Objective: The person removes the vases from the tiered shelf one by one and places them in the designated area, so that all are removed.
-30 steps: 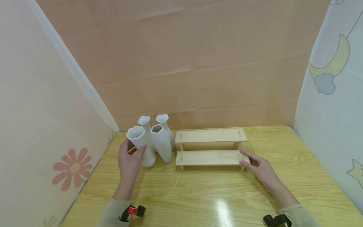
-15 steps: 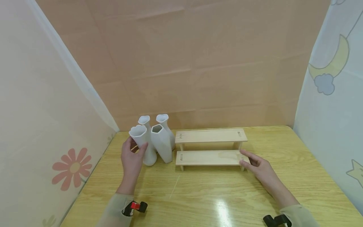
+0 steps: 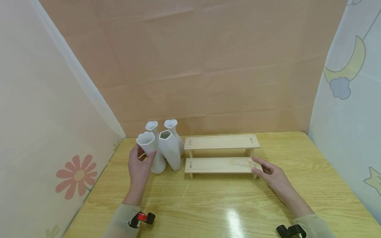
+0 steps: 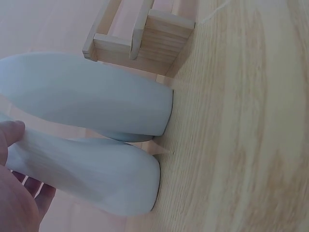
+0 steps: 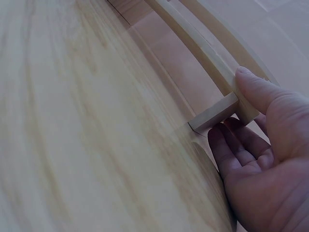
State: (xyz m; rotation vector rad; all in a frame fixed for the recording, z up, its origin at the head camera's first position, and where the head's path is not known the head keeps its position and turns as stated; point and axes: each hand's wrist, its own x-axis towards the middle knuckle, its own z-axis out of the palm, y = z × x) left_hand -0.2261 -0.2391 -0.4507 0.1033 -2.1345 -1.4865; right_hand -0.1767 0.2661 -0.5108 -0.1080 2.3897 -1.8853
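Observation:
My left hand grips a white vase with a scalloped rim, fingers behind it and thumb in front. In the left wrist view this vase stands with its base at the table, beside a faceted white vase. The faceted vase is just to its right in the head view. Behind them rise two narrow-necked vases, one on the left and one on the right. My right hand holds the right end of a two-tier wooden stand, thumb on the lower board and fingers below its edge.
The wooden table reaches back to a brown backdrop. A flower-printed sheet hangs on the left and a moon-printed one on the right. The upper board sits behind the lower one.
My left hand has shifted slightly right with the scalloped vase, bringing it closer to the faceted one. The right hand and the wooden stand have stayed where they were.

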